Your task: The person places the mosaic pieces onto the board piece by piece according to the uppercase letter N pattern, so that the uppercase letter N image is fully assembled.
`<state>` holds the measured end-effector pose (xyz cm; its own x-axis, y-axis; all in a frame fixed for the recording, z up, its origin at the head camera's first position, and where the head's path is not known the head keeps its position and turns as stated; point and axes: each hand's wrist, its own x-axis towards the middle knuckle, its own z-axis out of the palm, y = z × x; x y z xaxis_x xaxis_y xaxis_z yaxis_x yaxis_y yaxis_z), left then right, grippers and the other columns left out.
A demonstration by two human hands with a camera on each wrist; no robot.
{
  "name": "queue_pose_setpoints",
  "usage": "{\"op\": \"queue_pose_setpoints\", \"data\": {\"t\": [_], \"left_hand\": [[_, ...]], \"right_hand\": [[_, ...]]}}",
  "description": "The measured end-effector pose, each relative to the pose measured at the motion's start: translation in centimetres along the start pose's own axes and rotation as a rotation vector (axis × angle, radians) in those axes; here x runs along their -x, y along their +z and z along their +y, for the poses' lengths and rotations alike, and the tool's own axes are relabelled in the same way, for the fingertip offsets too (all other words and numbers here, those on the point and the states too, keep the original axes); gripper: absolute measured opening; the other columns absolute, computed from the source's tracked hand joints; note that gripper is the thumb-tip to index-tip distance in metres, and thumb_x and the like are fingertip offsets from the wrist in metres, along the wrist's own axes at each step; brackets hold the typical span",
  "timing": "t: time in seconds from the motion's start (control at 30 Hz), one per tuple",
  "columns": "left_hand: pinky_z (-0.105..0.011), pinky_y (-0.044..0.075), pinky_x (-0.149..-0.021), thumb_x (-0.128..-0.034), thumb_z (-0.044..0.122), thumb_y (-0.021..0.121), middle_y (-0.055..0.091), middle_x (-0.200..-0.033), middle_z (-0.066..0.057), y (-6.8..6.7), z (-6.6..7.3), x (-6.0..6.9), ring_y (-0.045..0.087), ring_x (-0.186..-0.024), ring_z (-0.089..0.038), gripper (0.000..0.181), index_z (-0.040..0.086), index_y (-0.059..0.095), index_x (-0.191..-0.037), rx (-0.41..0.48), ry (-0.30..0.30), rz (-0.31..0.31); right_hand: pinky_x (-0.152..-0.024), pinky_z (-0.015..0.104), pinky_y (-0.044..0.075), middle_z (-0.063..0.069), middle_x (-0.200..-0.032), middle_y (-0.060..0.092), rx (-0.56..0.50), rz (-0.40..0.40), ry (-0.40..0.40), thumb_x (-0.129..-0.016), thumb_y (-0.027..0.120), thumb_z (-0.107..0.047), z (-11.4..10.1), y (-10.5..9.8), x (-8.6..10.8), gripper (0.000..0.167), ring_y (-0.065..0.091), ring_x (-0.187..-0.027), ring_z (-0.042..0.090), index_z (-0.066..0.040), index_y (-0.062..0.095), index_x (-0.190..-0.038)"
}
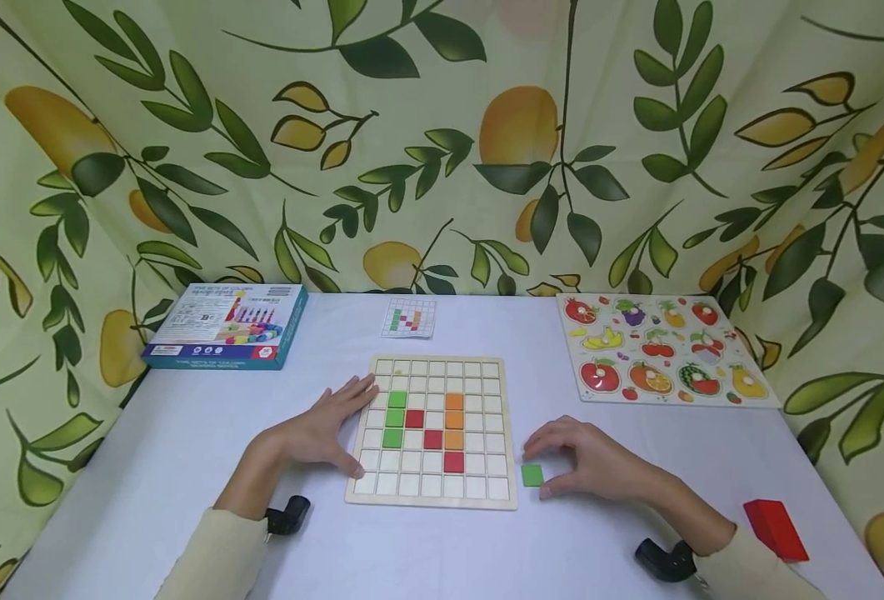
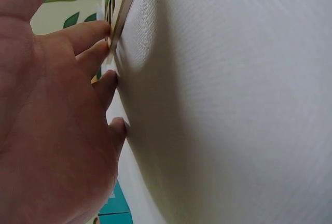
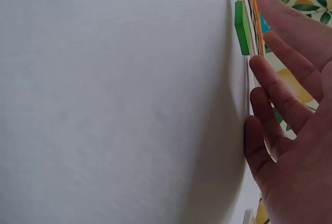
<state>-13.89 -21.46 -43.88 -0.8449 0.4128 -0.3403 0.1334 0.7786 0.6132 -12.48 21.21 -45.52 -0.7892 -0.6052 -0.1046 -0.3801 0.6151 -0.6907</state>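
Note:
A wooden grid board (image 1: 442,502) lies on the white table with 3 green, 3 red and 3 orange square tiles in its cells. Against the board's left edge rests my left hand (image 1: 314,429), fingers spread and thumb at the lower corner. A loose green tile (image 1: 532,476) is on the cloth just right of the board. My right hand (image 1: 595,462) is around it, thumb and forefinger apart on either side. In the right wrist view, a gap shows between the fingers (image 3: 277,86) and the green tile (image 3: 241,28).
Behind the board lies a small card (image 1: 408,318) printed with a coloured grid pattern. A boxed set (image 1: 224,327) is at the back left and a fruit picture board (image 1: 666,350) at the back right. By my right forearm sits a red block (image 1: 776,531). A leaf-print curtain (image 1: 442,167) hangs behind.

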Motion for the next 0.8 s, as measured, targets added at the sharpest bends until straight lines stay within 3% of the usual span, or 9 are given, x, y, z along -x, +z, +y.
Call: {"op": "queue_pose_setpoints", "data": {"t": [0.33, 0.8], "left_hand": [[-0.061, 0.0, -0.131, -0.0618, 0.037, 0.095, 0.01, -0.175, -0.002, -0.04, 0.05, -0.26, 0.001, -0.163, -0.033, 0.124, 0.013, 0.027, -0.163, -0.014, 0.004, -0.003], [-0.064, 0.0, -0.13, -0.0611, 0.037, 0.095, 0.012, -0.175, -0.005, -0.04, -0.11, -0.14, 0.001, -0.163, -0.036, 0.124, 0.01, 0.028, -0.162, -0.009, 0.02, 0.005]], "right_hand": [[-0.101, 0.024, 0.052, -0.022, -0.114, 0.07, 0.007, -0.01, 0.021, -0.071, 0.09, -0.046, -0.15, 0.42, 0.31, 0.041, 0.055, -0.113, 0.002, -0.037, 0.077, -0.109], [-0.092, 0.02, 0.055, -0.022, -0.104, 0.071, 0.013, -0.013, 0.013, -0.076, 0.09, -0.039, -0.22, 0.55, -0.13, 0.029, 0.056, -0.105, 0.0, -0.039, 0.078, -0.102]]}}
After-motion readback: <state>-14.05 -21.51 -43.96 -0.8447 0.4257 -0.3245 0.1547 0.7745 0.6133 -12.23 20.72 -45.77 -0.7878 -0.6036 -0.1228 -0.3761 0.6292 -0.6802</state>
